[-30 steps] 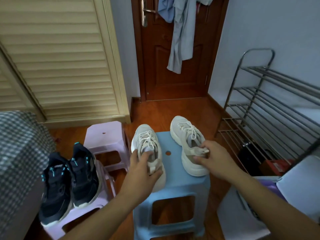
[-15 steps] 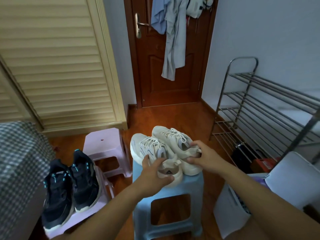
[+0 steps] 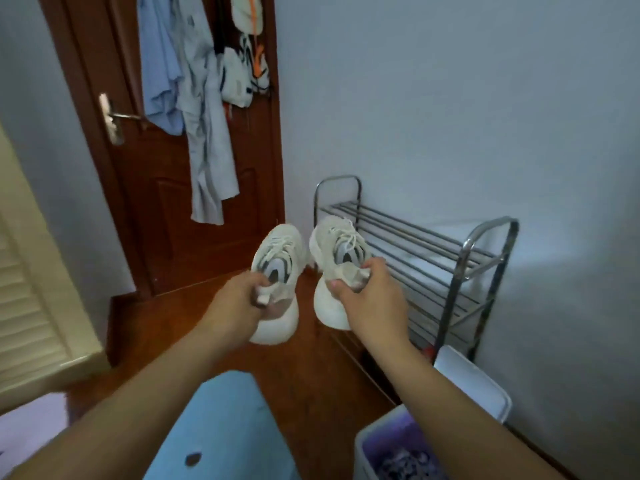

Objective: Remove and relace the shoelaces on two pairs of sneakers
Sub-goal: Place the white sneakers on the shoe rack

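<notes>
Two cream sneakers with white laces hang in the air above the wooden floor, toes pointing away from me. My left hand [image 3: 239, 303] grips the left cream sneaker [image 3: 277, 258] by its heel and collar. My right hand [image 3: 370, 296] pinches the heel collar of the right cream sneaker [image 3: 337, 244]. Both shoes are laced. They are just in front of the metal shoe rack [image 3: 450, 258]. The dark sneakers are out of view.
The blue stool [image 3: 221, 427] stands below my arms with nothing on it. A lilac stool corner [image 3: 27, 420] shows at lower left. A bin with a white lid [image 3: 471, 382] sits at lower right. Clothes hang on the brown door [image 3: 166, 202].
Both hands have lifted the cream sneakers off the blue stool and carried them forward and right toward the shoe rack. My view has swung right, and the dark sneakers have left the frame.
</notes>
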Demonstrator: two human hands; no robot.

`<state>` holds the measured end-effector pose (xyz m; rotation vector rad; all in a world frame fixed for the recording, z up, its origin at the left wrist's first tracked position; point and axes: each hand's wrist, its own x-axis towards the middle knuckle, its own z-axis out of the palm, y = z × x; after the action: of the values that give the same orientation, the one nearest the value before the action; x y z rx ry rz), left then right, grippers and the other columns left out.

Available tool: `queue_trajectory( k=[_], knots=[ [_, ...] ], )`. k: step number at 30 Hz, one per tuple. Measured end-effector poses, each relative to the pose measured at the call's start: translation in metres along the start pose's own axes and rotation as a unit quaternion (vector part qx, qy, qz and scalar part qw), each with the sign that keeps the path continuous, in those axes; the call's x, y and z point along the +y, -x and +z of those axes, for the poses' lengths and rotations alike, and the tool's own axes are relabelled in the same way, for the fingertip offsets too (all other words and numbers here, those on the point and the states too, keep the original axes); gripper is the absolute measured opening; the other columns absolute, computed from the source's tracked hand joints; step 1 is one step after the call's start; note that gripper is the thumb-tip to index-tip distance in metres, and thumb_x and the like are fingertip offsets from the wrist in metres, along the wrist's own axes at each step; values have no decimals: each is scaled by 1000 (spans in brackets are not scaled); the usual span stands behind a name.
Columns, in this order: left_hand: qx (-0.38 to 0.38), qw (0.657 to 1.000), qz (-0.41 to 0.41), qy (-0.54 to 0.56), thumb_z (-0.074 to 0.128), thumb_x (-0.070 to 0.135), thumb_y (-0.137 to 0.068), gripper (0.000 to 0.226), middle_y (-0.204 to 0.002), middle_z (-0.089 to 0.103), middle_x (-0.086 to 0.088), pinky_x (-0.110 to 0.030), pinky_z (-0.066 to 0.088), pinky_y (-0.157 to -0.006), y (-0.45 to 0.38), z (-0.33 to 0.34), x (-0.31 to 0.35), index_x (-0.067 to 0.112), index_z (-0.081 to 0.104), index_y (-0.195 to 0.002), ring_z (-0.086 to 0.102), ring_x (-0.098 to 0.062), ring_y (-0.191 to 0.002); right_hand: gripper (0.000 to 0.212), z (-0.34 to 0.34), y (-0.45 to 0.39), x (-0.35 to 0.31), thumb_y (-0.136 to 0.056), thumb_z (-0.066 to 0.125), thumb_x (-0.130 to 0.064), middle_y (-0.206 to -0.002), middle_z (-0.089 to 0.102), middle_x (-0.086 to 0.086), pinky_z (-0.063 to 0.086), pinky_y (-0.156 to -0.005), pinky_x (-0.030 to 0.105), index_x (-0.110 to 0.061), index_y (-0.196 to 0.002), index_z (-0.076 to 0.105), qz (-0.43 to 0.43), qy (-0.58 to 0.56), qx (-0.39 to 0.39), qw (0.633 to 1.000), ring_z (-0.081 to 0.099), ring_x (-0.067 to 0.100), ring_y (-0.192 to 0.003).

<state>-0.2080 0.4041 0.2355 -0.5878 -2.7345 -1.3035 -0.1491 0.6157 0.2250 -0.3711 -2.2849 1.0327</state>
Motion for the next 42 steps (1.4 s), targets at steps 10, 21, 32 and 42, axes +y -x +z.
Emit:
queue_trajectory(
  k=[10,21,32,42],
  knots=[
    [26,989,143,-39,59,5,-95,19,-106,57,-3,-26,37,-69,-127,57,64,23,58,-101,55,-20,-95,58,-34,-147,13,-88,68,-54,-120,54,16,45,-82,44,-16,-126,45,88,101,179,975,49,37,-114],
    [-21,987,157,-21,55,12,-100,19,-112,58,-5,-32,39,-79,-181,90,88,30,53,-106,56,-24,-98,71,-32,-193,74,-90,68,-49,-141,37,23,49,-89,46,-6,-137,38,232,181,179,939,45,40,-124],
    [-58,985,151,-66,45,12,-103,25,-109,55,-3,-39,47,-82,-230,119,109,24,51,-124,53,-22,-95,41,-50,-206,89,-100,50,-31,-137,54,14,41,-103,45,-7,-134,49,109,350,98,925,45,35,-127],
    [-96,977,175,-70,41,5,-101,28,-114,57,-14,-47,50,-90,-274,164,128,16,51,-125,56,-31,-102,22,-52,-212,111,-101,48,-26,-115,67,11,30,-111,48,-14,-116,59,34,417,136,898,53,34,-114]
  ],
)
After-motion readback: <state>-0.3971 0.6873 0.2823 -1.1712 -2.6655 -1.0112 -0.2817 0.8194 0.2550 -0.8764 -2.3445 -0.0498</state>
